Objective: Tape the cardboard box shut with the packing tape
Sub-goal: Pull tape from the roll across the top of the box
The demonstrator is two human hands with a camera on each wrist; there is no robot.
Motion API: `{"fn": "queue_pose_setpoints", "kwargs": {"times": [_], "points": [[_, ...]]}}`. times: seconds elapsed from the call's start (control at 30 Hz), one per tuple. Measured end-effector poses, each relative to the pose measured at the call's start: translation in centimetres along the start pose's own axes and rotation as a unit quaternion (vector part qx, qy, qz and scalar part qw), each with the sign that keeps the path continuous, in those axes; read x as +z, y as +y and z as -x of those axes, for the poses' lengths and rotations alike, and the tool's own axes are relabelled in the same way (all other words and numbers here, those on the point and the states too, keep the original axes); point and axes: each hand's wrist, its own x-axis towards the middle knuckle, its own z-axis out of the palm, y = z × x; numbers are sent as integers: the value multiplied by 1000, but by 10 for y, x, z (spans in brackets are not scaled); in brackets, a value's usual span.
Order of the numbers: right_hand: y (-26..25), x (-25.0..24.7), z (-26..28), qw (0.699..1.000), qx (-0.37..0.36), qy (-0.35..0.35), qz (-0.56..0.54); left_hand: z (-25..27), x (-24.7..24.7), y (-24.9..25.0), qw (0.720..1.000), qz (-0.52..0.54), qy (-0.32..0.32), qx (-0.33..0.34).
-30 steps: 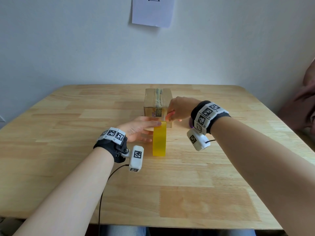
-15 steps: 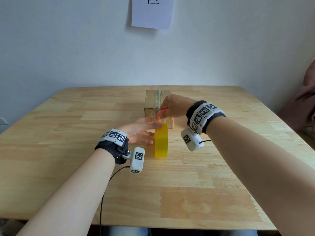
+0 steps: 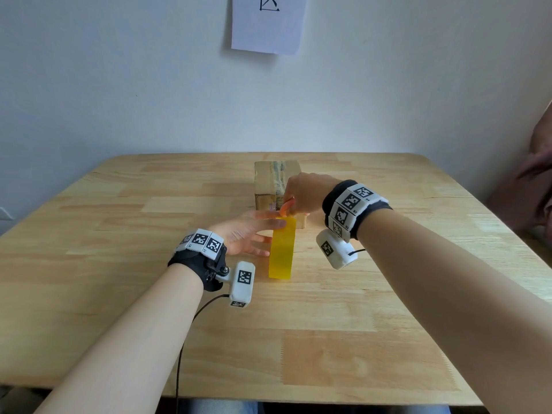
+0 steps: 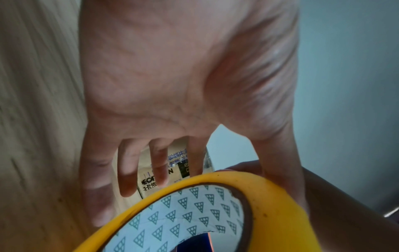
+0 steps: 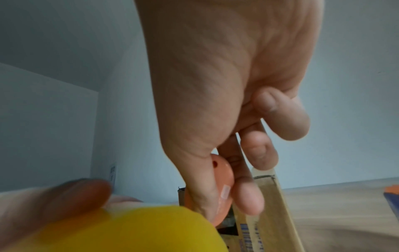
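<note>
A small cardboard box [image 3: 268, 177] with a tape strip along its top stands at the table's far middle. In front of it a yellow packing tape roll [image 3: 282, 252] stands on edge. My left hand [image 3: 268, 231] steadies the roll, its spread, straight fingers [image 4: 127, 179] against the roll's left face and the thumb on its upper rim [image 4: 276, 204]. My right hand [image 3: 291, 204] is just above the roll at the box's near face. It pinches a small orange cutter [image 5: 224, 184] between thumb and fingers, close to the box [image 5: 265, 204].
The wooden table [image 3: 119, 294] stretches wide on both sides of the box. A paper sheet [image 3: 268, 22] hangs on the wall behind. Another person's arm [image 3: 534, 186] shows at the right edge. A blue and orange object [image 5: 390, 192] lies on the table to the right.
My right hand with the orange cutter has shifted slightly left along the box's near face. The left hand and the tape roll have stayed in place.
</note>
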Motion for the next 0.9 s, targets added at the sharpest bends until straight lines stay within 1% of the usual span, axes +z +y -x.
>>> {"fn": "queue_pose_setpoints", "kwargs": {"times": [0.1, 0.3, 0.47, 0.8, 0.9], "points": [[5, 0, 4, 1000, 5, 5, -4, -1, 3, 1, 1000, -6, -10, 4], [15, -3, 14, 1000, 3, 10, -25, -2, 11, 3, 1000, -24, -6, 6], [24, -5, 23, 999, -16, 19, -42, -1, 13, 4, 1000, -25, -7, 0], [33, -4, 30, 992, -7, 109, -54, 3, 16, 5, 1000, -20, -6, -6], [31, 1, 28, 992, -15, 109, -62, 6, 17, 5, 1000, -11, -4, -9]]}}
